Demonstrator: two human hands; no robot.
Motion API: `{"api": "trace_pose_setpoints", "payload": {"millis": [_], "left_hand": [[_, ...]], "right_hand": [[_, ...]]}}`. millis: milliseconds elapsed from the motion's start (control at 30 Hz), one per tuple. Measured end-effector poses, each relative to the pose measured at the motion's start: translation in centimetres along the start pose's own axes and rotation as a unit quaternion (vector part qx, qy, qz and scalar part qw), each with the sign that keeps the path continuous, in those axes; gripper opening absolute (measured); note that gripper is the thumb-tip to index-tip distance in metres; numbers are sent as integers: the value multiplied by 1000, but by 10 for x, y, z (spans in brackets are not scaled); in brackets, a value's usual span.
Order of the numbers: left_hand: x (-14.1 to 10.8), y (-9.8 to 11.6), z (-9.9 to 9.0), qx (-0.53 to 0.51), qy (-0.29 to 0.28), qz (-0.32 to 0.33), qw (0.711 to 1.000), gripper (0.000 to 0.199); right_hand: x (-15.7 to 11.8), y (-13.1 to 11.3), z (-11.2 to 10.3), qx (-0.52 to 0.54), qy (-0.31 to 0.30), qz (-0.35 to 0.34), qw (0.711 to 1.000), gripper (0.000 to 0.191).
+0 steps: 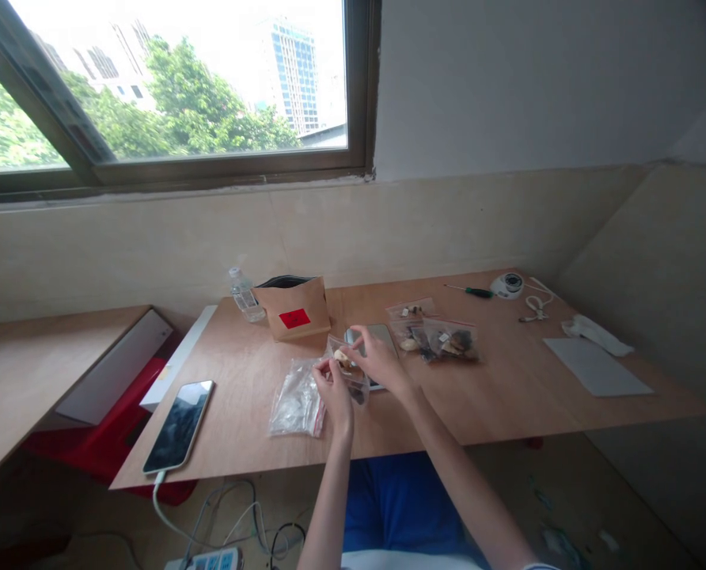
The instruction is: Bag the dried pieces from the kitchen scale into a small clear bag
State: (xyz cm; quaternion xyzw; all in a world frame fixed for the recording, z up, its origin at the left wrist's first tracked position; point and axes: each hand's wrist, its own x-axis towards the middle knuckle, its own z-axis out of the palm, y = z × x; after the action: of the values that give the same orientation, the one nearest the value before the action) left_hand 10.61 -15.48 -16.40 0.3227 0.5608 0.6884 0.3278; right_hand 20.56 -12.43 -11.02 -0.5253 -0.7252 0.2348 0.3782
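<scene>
A small clear zip bag (pixel 358 389) with pale and dark pieces inside is between my hands, above the table. My left hand (pixel 334 392) pinches its near left side. My right hand (pixel 381 360) is bent over the bag's upper edge, thumb and fingers at the plastic; its exact grip is partly hidden. Under the bag and my right hand lies a flat grey device with a white edge (pixel 387 336), mostly covered. Just left of my left hand, a stack of clear zip bags (pixel 294 404) lies flat on the table.
Behind stands an open brown paper pouch (pixel 297 313) with a red label, beside a plastic bottle (pixel 246 294). Filled zip bags (pixel 451 342) lie to the right. Farther right are a screwdriver (pixel 477 293), a white dome camera (pixel 507 285) and a white sheet (pixel 596 368). A phone (pixel 180 427) charges at left.
</scene>
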Motion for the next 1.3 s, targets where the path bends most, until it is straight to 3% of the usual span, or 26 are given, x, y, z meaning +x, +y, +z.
{"api": "trace_pose_setpoints", "payload": {"millis": [133,333,533,667,800,1033,1300], "left_hand": [[0,-8,1,-46,12,-53,997,30],[-2,-9,3,-195,14,-144,970,33],[-13,0,7,-266,-75,-127,953,29],[-14,-2,-1,-181,-135,-76,971,27],[-5,-3,-14,-38,-85,-1,996,28],[4,-11,-14,-38,-185,-17,982,30],[6,-46,-13,6,-168,1,986,30]], "right_hand": [[-12,8,-1,25,34,-46,998,36],[-41,33,10,148,-27,40,988,60],[-46,27,15,237,29,75,968,40],[-48,24,5,250,100,81,960,39],[-52,32,-6,255,189,105,942,43],[-55,43,-11,259,165,98,946,45],[-70,112,18,206,254,160,931,42]]}}
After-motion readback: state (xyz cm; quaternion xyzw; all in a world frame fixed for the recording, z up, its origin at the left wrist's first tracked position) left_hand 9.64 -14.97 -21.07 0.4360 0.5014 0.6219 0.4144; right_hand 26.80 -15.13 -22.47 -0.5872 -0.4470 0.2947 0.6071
